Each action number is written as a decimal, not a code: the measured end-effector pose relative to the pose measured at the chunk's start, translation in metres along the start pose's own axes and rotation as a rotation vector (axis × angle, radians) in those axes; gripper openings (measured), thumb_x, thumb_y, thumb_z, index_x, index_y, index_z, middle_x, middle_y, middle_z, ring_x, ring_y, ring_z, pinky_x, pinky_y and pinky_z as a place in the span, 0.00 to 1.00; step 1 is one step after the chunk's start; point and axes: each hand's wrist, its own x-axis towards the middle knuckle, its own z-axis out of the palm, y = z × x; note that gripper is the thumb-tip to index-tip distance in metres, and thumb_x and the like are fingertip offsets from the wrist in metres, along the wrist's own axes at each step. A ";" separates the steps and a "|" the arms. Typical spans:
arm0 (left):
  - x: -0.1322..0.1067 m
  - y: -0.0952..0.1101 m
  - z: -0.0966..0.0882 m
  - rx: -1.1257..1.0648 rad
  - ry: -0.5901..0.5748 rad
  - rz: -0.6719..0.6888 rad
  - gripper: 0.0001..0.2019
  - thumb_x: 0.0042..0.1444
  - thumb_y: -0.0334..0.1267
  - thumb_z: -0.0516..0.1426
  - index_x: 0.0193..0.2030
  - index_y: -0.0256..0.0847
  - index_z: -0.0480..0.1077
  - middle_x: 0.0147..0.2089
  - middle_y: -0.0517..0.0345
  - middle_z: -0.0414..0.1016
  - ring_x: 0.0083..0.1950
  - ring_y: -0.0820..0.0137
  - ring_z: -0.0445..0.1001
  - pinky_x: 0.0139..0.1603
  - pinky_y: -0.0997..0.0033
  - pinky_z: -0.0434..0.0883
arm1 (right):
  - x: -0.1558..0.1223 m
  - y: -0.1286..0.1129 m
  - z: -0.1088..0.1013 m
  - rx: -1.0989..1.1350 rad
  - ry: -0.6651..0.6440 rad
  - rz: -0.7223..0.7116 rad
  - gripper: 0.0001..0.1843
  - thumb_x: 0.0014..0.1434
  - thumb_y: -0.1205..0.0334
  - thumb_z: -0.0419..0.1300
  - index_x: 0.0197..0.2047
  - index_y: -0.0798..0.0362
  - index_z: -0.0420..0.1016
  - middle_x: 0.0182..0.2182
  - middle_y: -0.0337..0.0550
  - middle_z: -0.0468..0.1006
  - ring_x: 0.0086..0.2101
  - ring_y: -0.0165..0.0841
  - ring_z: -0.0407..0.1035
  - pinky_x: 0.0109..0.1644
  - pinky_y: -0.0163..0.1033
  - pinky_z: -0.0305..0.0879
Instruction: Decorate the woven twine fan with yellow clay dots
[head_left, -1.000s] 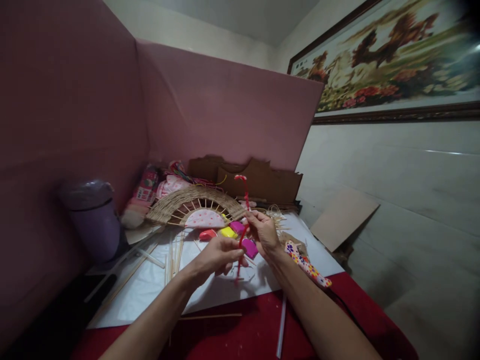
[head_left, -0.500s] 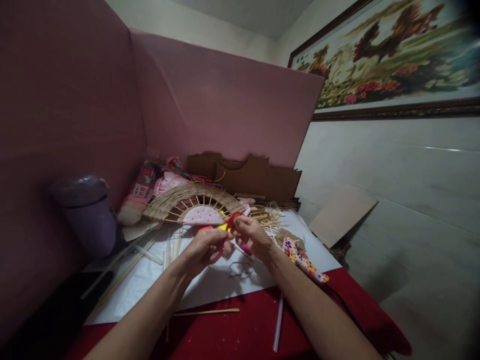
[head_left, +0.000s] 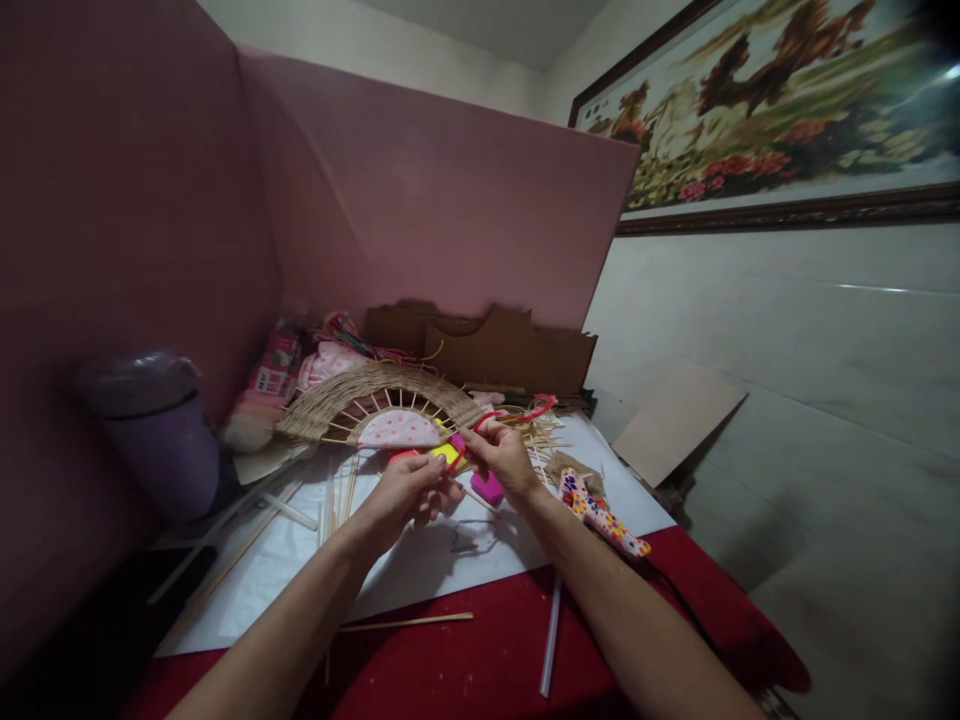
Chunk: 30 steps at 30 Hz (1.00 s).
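Observation:
A thin red cord (head_left: pixel 541 405) runs between my two hands, and its loose end trails up past the right one. My left hand (head_left: pixel 417 486) pinches the cord at the lower left. With closed fingertips, my right hand (head_left: pixel 501 456) grips it a little higher and to the right. Just behind the hands lies a woven fan (head_left: pixel 394 382) with thin ribs and a half-round pink-dotted cloth (head_left: pixel 397 429). Yellow and red pieces show beside my left fingers, partly hidden. A magenta block (head_left: pixel 486 488) sits below my right hand.
A flower-patterned cloth piece (head_left: pixel 600 515) lies right of my right wrist. Thin sticks (head_left: pixel 409 622) and a clear glue stick (head_left: pixel 551 638) rest near the front. Torn cardboard (head_left: pixel 487 345) stands behind; a purple bin (head_left: pixel 161 440) is at left.
My hands have moved slightly apart, and a longer stretch of red cord now shows beyond my right hand. More of the magenta block is visible. The view has shifted slightly.

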 end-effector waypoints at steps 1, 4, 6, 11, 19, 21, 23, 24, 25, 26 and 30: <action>0.000 0.000 0.000 0.041 0.011 0.018 0.16 0.50 0.48 0.59 0.31 0.34 0.72 0.25 0.51 0.76 0.14 0.80 0.61 0.12 0.81 0.51 | 0.000 0.000 0.000 -0.014 0.008 -0.006 0.22 0.44 0.46 0.66 0.19 0.53 0.62 0.11 0.31 0.64 0.11 0.22 0.54 0.12 0.29 0.50; 0.001 0.000 0.000 0.101 -0.003 0.064 0.15 0.48 0.46 0.61 0.25 0.33 0.71 0.22 0.52 0.74 0.14 0.79 0.61 0.11 0.81 0.54 | 0.000 0.001 -0.001 -0.002 0.020 -0.009 0.21 0.45 0.47 0.66 0.20 0.54 0.63 0.12 0.32 0.66 0.11 0.22 0.55 0.11 0.29 0.51; 0.002 0.000 0.000 0.054 -0.020 0.071 0.15 0.48 0.45 0.61 0.24 0.33 0.71 0.22 0.53 0.74 0.14 0.79 0.62 0.12 0.81 0.56 | 0.000 0.002 0.000 0.047 -0.001 0.019 0.21 0.44 0.46 0.66 0.22 0.55 0.65 0.16 0.34 0.70 0.12 0.22 0.57 0.12 0.28 0.53; 0.003 0.002 -0.003 -0.059 -0.083 0.084 0.15 0.51 0.43 0.60 0.23 0.31 0.72 0.20 0.53 0.72 0.13 0.80 0.62 0.11 0.81 0.53 | -0.003 0.004 0.005 0.043 -0.176 0.095 0.20 0.41 0.48 0.68 0.26 0.57 0.71 0.16 0.33 0.69 0.13 0.20 0.56 0.13 0.27 0.52; 0.004 0.001 0.002 -0.071 0.116 0.153 0.15 0.40 0.41 0.66 0.33 0.33 0.73 0.29 0.49 0.78 0.20 0.71 0.72 0.15 0.76 0.65 | 0.001 0.014 0.002 0.106 -0.081 0.132 0.22 0.41 0.47 0.68 0.25 0.57 0.69 0.16 0.33 0.69 0.13 0.21 0.59 0.13 0.27 0.54; 0.003 0.002 0.005 -0.059 0.181 0.210 0.15 0.37 0.37 0.67 0.33 0.33 0.74 0.27 0.51 0.78 0.20 0.71 0.72 0.15 0.76 0.65 | 0.002 0.015 0.001 0.152 -0.076 0.161 0.21 0.41 0.47 0.68 0.25 0.57 0.69 0.17 0.34 0.70 0.14 0.21 0.60 0.13 0.26 0.53; 0.001 0.004 0.008 -0.061 0.237 0.269 0.13 0.36 0.35 0.67 0.30 0.33 0.75 0.25 0.53 0.77 0.20 0.72 0.71 0.16 0.77 0.65 | 0.002 0.016 0.001 0.186 -0.080 0.194 0.21 0.41 0.48 0.68 0.26 0.57 0.69 0.17 0.34 0.70 0.15 0.21 0.59 0.13 0.26 0.52; 0.000 0.005 0.009 -0.060 0.261 0.293 0.12 0.36 0.34 0.67 0.29 0.33 0.75 0.24 0.53 0.77 0.19 0.73 0.70 0.16 0.78 0.64 | 0.001 0.016 0.002 0.195 -0.088 0.207 0.21 0.41 0.48 0.68 0.26 0.57 0.69 0.17 0.34 0.70 0.14 0.21 0.59 0.13 0.26 0.52; 0.000 0.005 0.010 -0.064 0.280 0.313 0.11 0.37 0.34 0.67 0.28 0.33 0.75 0.23 0.54 0.77 0.19 0.74 0.70 0.16 0.78 0.63 | 0.000 0.016 0.004 0.199 -0.096 0.216 0.22 0.42 0.48 0.68 0.27 0.58 0.69 0.18 0.34 0.70 0.14 0.20 0.59 0.13 0.26 0.52; 0.000 0.006 0.010 -0.075 0.294 0.329 0.10 0.37 0.34 0.67 0.28 0.33 0.75 0.23 0.54 0.77 0.19 0.74 0.70 0.16 0.79 0.63 | -0.002 0.015 0.005 0.198 -0.105 0.220 0.22 0.42 0.47 0.68 0.27 0.58 0.69 0.18 0.35 0.71 0.15 0.20 0.59 0.13 0.26 0.52; 0.002 0.005 0.006 -0.226 0.329 0.288 0.11 0.37 0.34 0.68 0.29 0.33 0.74 0.23 0.55 0.77 0.18 0.78 0.68 0.16 0.81 0.62 | -0.006 0.014 0.011 0.158 -0.124 0.198 0.22 0.43 0.46 0.67 0.27 0.57 0.68 0.18 0.34 0.70 0.14 0.20 0.58 0.12 0.26 0.51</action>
